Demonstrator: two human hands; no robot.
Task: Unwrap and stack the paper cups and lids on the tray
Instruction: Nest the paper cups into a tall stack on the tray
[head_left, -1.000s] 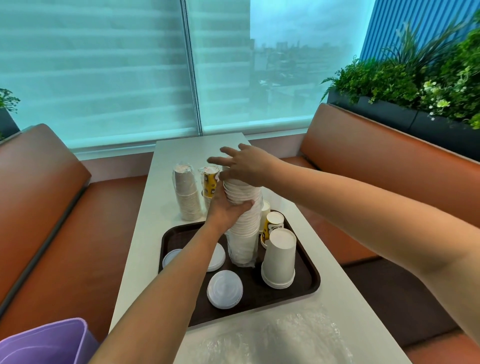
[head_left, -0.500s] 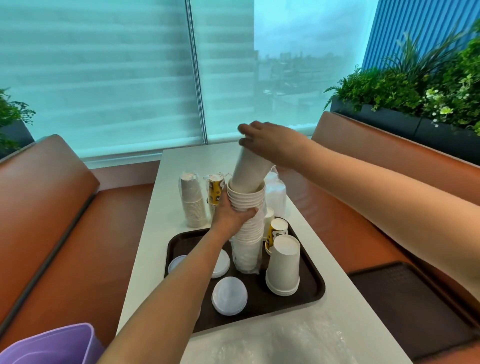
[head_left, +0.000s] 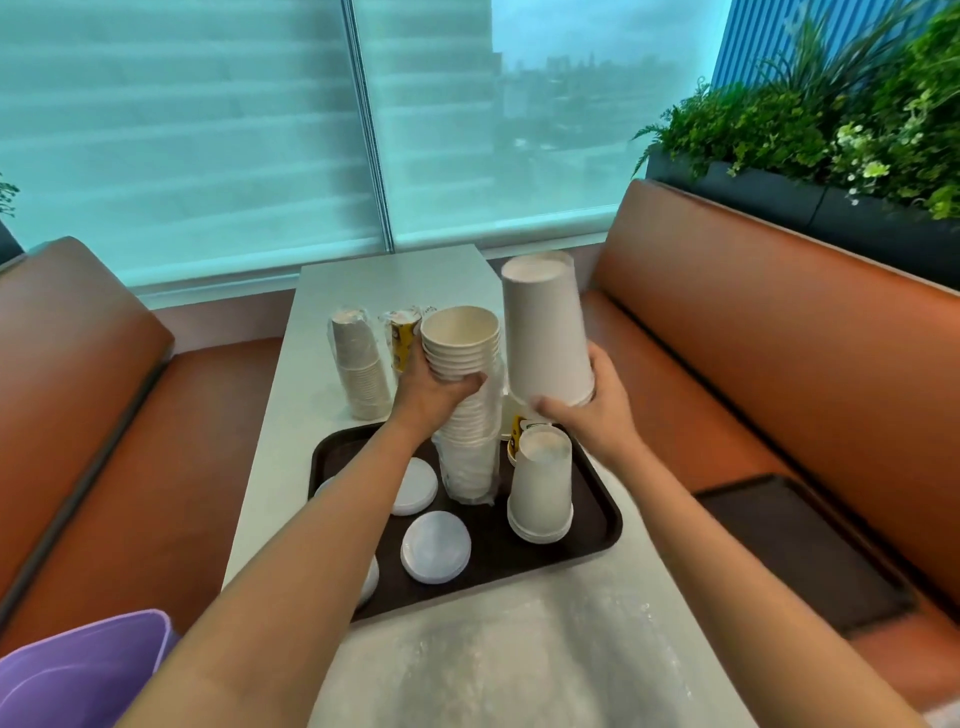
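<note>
A tall stack of white paper cups (head_left: 464, 395) stands mouth-up on the dark brown tray (head_left: 597, 525), its lower part still in clear wrap. My left hand (head_left: 431, 389) grips this stack near the top. My right hand (head_left: 592, 410) holds a white cup (head_left: 545, 332) upside down by its rim, lifted just right of the stack. Below it an inverted stack of white cups (head_left: 540, 488) stands on the tray. White lids (head_left: 435, 546) lie on the tray's left and front. A yellow-printed cup (head_left: 517, 431) sits behind the inverted stack.
On the white table (head_left: 363, 280) behind the tray stand a wrapped stack of white cups (head_left: 358, 364) and a wrapped yellow-printed stack (head_left: 402, 332). Crumpled clear wrap (head_left: 498, 660) lies at the near table edge. A purple bin (head_left: 78, 670) is lower left. Orange benches flank the table; another dark tray (head_left: 795, 545) lies on the right bench.
My right hand pulled a cup up out of the stack, turned it upside down and carried it to the right. My left hand kept its grip on the stack.
</note>
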